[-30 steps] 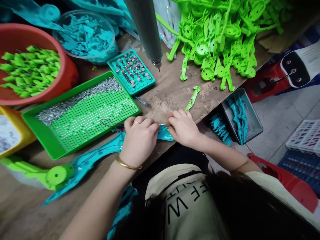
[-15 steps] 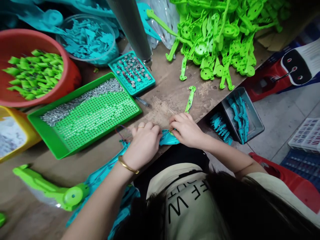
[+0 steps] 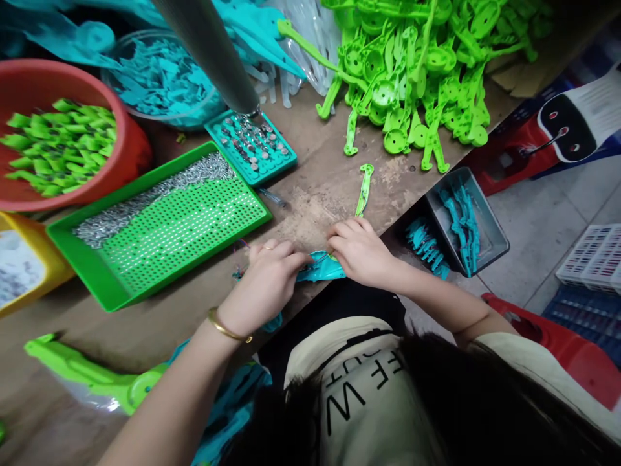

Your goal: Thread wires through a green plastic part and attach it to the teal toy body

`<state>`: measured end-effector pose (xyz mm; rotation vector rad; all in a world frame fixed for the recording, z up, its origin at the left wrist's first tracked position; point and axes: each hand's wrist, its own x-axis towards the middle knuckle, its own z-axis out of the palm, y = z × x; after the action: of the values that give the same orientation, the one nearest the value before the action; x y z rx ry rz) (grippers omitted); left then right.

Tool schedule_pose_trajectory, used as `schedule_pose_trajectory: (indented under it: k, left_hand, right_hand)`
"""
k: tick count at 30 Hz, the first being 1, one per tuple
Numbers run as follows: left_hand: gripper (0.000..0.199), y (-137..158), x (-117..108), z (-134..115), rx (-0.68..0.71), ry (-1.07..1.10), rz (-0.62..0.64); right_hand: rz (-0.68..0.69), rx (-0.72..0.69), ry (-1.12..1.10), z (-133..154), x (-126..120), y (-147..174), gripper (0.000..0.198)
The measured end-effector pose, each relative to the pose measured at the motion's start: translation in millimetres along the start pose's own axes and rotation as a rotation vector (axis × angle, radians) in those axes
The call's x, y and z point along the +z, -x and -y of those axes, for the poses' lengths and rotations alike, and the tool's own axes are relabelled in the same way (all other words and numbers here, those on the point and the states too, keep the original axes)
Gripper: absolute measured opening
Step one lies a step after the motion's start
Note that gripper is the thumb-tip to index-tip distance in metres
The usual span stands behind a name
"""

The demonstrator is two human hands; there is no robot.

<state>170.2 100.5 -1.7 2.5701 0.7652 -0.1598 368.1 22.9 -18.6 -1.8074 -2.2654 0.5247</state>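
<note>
At the table's front edge lies a long blue plastic shell [image 3: 320, 266] with thin wires along it. My left hand [image 3: 269, 275], with a ring and a gold bracelet, is closed at its left end, thumb and fingertips pressed together over it. My right hand [image 3: 359, 249] is bent round the other end with its fingers closed on it. A bit of light green shows beside the right fingertips; what lies under the fingers is hidden. Just beyond the right hand is a narrow green plastic part [image 3: 363, 189]. Loose coloured wires [image 3: 239, 246] stick out behind the left hand.
A green perforated tray [image 3: 169, 249] of screws and a small teal tray [image 3: 290, 160] of metal pieces stand behind the left hand. A grey pole [image 3: 208, 52] rises there. Green parts [image 3: 402, 90] are piled at the back; a grey bin [image 3: 495, 239] stands right, below the table edge.
My left hand has shifted a little left along the blue shell, baring more of it and its wires. My right hand stays nearly in place. The whole view has shifted slightly.
</note>
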Motion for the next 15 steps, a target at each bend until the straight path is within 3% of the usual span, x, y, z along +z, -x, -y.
schedule_pose_trajectory:
  k: [5, 10, 15]
  left_hand:
    - [0.042, -4.3, -0.1, -0.8, -0.026, 0.009, 0.042]
    - [0.042, -5.4, -0.5, -0.2, 0.009, -0.016, 0.077]
    - [0.04, -5.6, -2.5, 12.3, 0.083, 0.098, 0.126]
  right_hand:
    - [-0.065, 0.056, 0.062, 10.3, 2.6, 3.2, 0.019]
    - [-0.176, -0.063, -0.048, 19.8, 10.1, 10.0, 0.019]
    - [-0.167, -0.118, -0.046, 18.0, 26.4, 15.2, 0.035]
